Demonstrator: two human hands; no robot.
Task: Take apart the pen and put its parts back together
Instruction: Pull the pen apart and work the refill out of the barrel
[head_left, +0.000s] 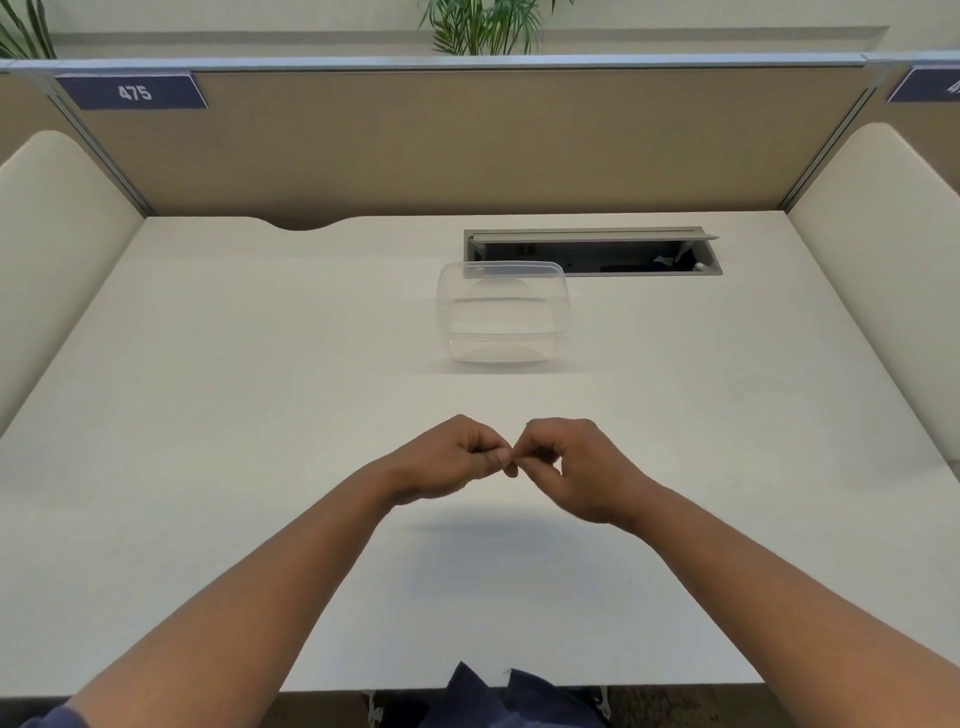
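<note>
Spanning nearly the whole view, white desk (208, 415), fenced by tan partition panels (467, 145) at the back and cream side panels left and right. Number plate "475" (132, 92) on the back partition, top left; a second plate top right is cut off by the frame edge. Plant leaves (483, 26) above the partition, also cropped.

Cable tray (592, 252) recessed in the desk at the back, lid propped up; contents dark, hard to make out. Clear plastic tub (501, 317) just in front of it, touching the desk, well apart from the hands. Can't tell if anything is inside.

Both forearms come in from the bottom corners and meet mid-desk, raised above the surface with a shadow below. Left hand (447, 462): fingers curled in, thumb and fingertips pinched together at the meeting point. Right hand (576, 462): same, curled, pinching toward the left hand. Fingertips of the two hands touch or nearly touch.

Pen: not visible. If it's there, it's fully hidden inside the two pinches; only a blurred sliver between the fingertips, can't identify it. So can't tell what either hand is actually gripping.
</note>
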